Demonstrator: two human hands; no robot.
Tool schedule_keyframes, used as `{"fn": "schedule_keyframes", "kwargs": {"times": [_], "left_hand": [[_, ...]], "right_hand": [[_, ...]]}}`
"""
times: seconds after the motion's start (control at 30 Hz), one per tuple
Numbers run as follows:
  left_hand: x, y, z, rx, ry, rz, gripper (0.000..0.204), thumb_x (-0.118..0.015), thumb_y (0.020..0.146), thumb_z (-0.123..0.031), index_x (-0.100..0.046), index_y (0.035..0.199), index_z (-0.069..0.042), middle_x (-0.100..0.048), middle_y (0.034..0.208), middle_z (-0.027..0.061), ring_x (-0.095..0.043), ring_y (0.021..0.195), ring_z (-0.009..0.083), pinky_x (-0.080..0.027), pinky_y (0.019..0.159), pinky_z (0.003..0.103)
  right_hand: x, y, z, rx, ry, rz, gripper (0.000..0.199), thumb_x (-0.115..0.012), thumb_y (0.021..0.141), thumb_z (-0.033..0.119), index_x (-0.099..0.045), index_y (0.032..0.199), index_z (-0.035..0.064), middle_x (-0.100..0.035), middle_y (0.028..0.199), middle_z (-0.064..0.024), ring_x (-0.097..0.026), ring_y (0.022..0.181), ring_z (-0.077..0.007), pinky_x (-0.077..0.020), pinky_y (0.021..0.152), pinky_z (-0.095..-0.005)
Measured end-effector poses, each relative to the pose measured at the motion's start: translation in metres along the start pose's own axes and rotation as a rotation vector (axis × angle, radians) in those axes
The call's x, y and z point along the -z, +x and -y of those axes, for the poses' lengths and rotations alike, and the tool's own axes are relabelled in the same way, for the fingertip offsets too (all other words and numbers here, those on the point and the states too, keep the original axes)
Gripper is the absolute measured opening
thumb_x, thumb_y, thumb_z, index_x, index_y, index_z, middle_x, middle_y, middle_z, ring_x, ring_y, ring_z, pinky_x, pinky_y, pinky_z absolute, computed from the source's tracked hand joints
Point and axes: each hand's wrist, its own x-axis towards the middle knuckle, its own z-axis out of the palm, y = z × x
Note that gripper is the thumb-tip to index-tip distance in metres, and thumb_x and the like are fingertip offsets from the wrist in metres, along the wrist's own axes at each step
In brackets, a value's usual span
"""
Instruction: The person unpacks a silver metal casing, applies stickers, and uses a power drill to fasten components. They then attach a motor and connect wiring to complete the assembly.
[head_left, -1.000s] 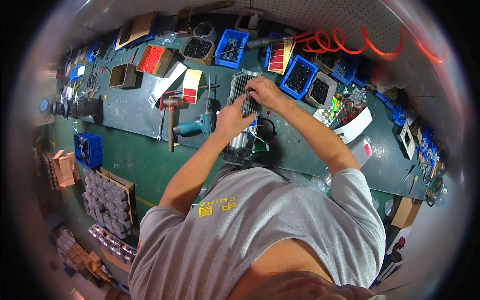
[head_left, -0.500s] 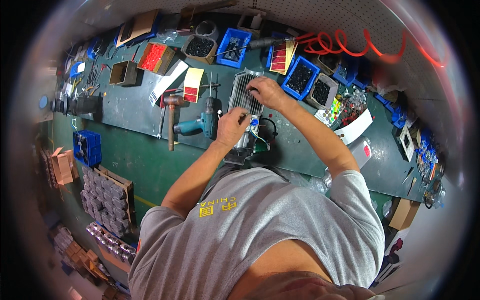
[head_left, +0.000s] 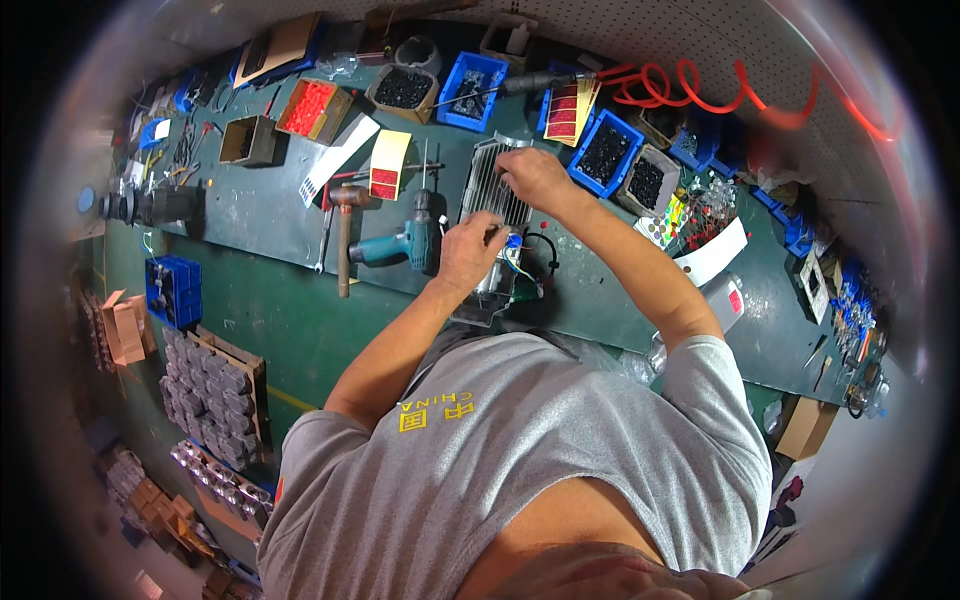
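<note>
- Ribbed grey metal housing (head_left: 492, 190), on the green counter (head_left: 260, 215).
- Left hand (head_left: 470, 252): fingers curled on housing's near end, by coloured wires (head_left: 520, 262).
- Right hand (head_left: 530, 175): fingers pinched at its far edge; contents indiscernible.
- Teal power drill (head_left: 405, 243): just left of housing.

1. Wearing a grey short-sleeved T-shirt (head_left: 540, 470), loose and softly creased across the back and shoulders.
2. Marked on the upper back of the shirt with a small yellow print (head_left: 433, 411): a short row of letters and blocky characters.
3. Sleeves ending above the elbow on both sides; forearms bare below them.
4. Left hand (head_left: 470, 252) and right hand (head_left: 533, 176) bare: no gloves, no watch or wristband visible.
</note>
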Motion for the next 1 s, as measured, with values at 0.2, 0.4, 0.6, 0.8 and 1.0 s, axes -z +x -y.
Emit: {"fn": "schedule_keyframes", "kwargs": {"times": [0.2,0.4,0.6,0.8,1.0], "left_hand": [[0.0,0.001,-0.002,0.008,0.049,0.017,0.022,-0.078,0.086,-0.013,-0.066,0.102,-0.002,-0.071,0.093,0.0178,-0.072,0.081,0.0315,-0.057,0.073,0.038],[0.003,0.0,0.0,0.028,-0.048,0.027,0.021,-0.076,0.088,-0.014,-0.07,0.103,-0.001,-0.072,0.096,0.0183,-0.072,0.084,0.0317,-0.057,0.074,0.038],[0.009,0.001,0.008,-0.011,-0.048,0.061,0.021,-0.073,0.09,-0.018,-0.071,0.103,-0.002,-0.072,0.099,0.0179,-0.07,0.09,0.0363,-0.056,0.078,0.042],[0.008,0.002,0.012,-0.047,-0.061,0.07,0.019,-0.072,0.091,-0.012,-0.071,0.105,0.0,-0.072,0.097,0.0166,-0.072,0.084,0.0285,-0.057,0.075,0.035],[0.009,0.002,0.01,-0.066,-0.058,0.067,0.017,-0.07,0.092,-0.011,-0.071,0.105,0.0,-0.07,0.096,0.0152,-0.071,0.084,0.0269,-0.056,0.075,0.035]], "right_hand": [[-0.002,-0.009,0.005,0.003,0.029,-0.127,0.016,-0.063,0.087,0.008,-0.071,0.101,0.0052,-0.072,0.099,-0.0178,-0.069,0.094,-0.0392,-0.0553,0.083,-0.0507],[-0.034,-0.076,0.029,-0.202,0.432,-0.508,0.02,-0.072,0.086,0.004,-0.068,0.105,-0.0017,-0.068,0.092,-0.016,-0.069,0.081,-0.0261,-0.0554,0.071,-0.0348],[-0.051,-0.116,0.074,-0.335,0.349,-0.42,0.026,-0.076,0.082,0.011,-0.067,0.104,0.0,-0.068,0.099,-0.0184,-0.068,0.089,-0.0371,-0.0559,0.077,-0.0447],[-0.057,-0.115,0.074,-0.425,0.346,-0.313,0.024,-0.076,0.083,0.013,-0.066,0.102,0.001,-0.067,0.099,-0.0174,-0.066,0.092,-0.0399,-0.054,0.077,-0.0484],[-0.064,-0.114,0.076,-0.296,0.347,-0.467,0.016,-0.07,0.085,0.003,-0.061,0.098,-0.0004,-0.06,0.099,-0.0194,-0.059,0.094,-0.0412,-0.0498,0.081,-0.048]]}}
